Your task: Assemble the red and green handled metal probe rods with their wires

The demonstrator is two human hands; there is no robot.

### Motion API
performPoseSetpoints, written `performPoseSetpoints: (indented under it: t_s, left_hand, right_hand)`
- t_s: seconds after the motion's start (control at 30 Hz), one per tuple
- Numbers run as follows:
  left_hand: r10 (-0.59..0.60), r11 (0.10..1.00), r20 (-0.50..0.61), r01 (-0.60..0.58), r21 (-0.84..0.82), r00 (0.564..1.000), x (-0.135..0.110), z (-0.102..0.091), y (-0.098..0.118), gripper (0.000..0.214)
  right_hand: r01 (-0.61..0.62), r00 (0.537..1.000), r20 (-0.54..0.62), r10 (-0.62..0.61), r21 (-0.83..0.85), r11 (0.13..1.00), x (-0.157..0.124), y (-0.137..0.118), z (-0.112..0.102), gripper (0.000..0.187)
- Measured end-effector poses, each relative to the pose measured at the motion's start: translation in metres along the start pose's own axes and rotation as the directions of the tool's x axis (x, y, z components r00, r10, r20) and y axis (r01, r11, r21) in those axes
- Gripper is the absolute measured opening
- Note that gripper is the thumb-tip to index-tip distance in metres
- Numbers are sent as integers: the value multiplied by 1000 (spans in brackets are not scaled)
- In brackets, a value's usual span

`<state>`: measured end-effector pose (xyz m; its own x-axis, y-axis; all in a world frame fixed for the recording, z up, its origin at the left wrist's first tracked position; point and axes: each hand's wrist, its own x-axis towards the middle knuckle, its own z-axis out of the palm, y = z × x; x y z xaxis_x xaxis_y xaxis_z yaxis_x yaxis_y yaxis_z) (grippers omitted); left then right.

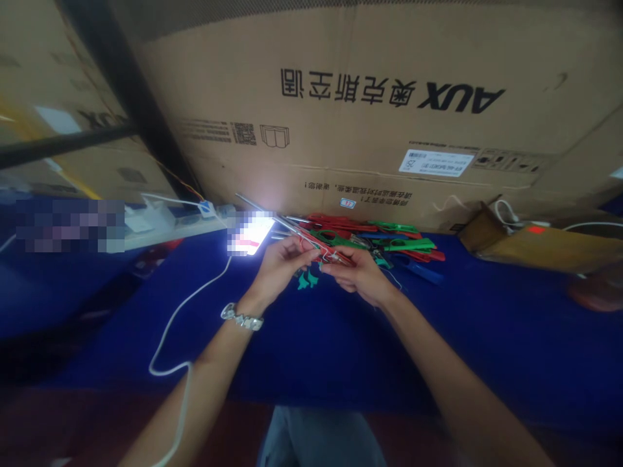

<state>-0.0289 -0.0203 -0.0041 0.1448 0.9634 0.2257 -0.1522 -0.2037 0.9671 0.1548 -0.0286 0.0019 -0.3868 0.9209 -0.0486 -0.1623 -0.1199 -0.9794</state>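
- Red piece: mid-frame, long axis slanting upper left to lower right.
- Left hand pinches its middle.
- Right hand grasps its lower-right end.

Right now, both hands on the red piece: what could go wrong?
Snag: the cable crosses the left forearm in view, so pulling back might drag the phone.
Mix-up: the red piece is held close to a pile with other red pieces, so it could get confused with those.
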Motion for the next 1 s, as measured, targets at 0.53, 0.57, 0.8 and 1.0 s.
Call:
performPoseSetpoints:
  t_s: [0.53, 0.57, 0.8, 1.0]
  left_hand:
    - [151, 970, -88, -130, 207, 985, -2, -2, 1, 28]
    - [223, 928, -41, -200, 314, 974, -4, -2, 1, 28]
    - [472, 642, 306, -560, 524, 827, -10, 1, 0, 11]
    - [582, 556, 277, -622, 551, 765, -7, -10, 2, 13]
  right_hand:
    - [8, 998, -59, -3, 86, 996, 4, 5, 1, 37]
    - [11, 998, -66, -5, 94, 996, 4, 5, 1, 37]
    - [3, 999, -55, 5, 148, 989, 4, 4, 1, 38]
    - [6, 998, -55, 2, 141, 990, 3, 3, 1, 37]
